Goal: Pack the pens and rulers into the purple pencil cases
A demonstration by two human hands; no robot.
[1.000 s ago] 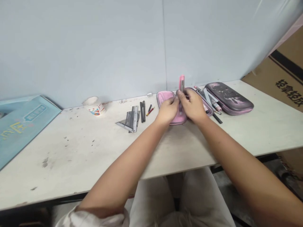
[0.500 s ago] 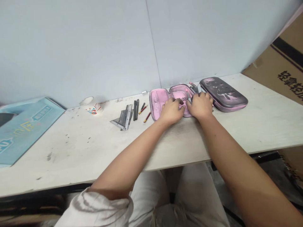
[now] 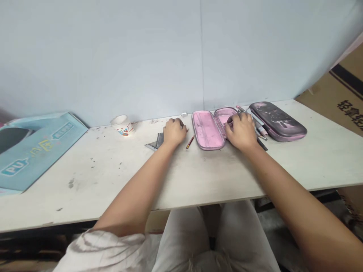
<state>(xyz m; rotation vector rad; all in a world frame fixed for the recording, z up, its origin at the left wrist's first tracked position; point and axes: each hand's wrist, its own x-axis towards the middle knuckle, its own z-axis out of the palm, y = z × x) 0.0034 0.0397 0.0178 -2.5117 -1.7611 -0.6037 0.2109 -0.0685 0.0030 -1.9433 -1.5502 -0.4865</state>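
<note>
A pink pencil case [image 3: 207,130] lies open on the white table [image 3: 198,177], its two halves flat. My right hand [image 3: 241,130] rests on the right half with curled fingers pressing down; what lies under them is hidden. My left hand [image 3: 173,132] sits to the left of the case, fingers curled over the dark pens and the grey set square [image 3: 156,142] lying there. A small red pencil [image 3: 190,142] lies between my left hand and the case.
A dark purple pencil case [image 3: 278,121] lies at the right, with loose pens [image 3: 259,130] beside it. A paper cup [image 3: 122,124] lies tipped near the wall. A light blue box [image 3: 36,151] is at the left, a cardboard box [image 3: 340,100] at the right.
My left hand has left the pink case and moved left onto the pens and set square. My right hand stays on the case's right half. The raised pink flap is down.
</note>
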